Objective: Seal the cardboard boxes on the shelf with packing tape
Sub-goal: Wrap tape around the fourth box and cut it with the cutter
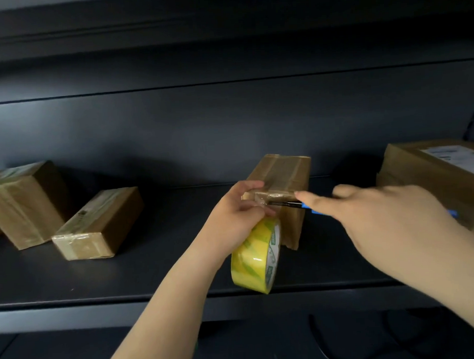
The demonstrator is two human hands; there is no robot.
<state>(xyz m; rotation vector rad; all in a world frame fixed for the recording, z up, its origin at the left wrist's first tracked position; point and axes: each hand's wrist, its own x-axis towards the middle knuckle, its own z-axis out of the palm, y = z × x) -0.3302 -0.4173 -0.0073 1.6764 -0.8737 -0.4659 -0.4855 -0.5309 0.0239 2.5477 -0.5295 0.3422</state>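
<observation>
The left hand (238,214) pinches a corner of tape against the near top edge of the middle box (282,182), fingers curled; the roll of yellow-green packing tape (257,260) hangs just below that hand, in front of the box, joined to it by the strip. The right hand (389,221) is closed around a blue-handled cutter (299,205), forefinger stretched along it, its dark blade laid across the tape at the box's front edge.

This box, standing in the centre of the dark shelf (152,264), already shows glossy tape running over its top, so the strip looks ready to be cut free; pressing down the loose end would remain.

Four cardboard boxes are in view. Two lie at the left, a tilted box (22,202) and a flat box (96,226), both shiny with tape and seemingly sealed. A large box (425,171) at the right edge carries a white label; whether it is sealed cannot be told. There is one tape roll and one cutter.
</observation>
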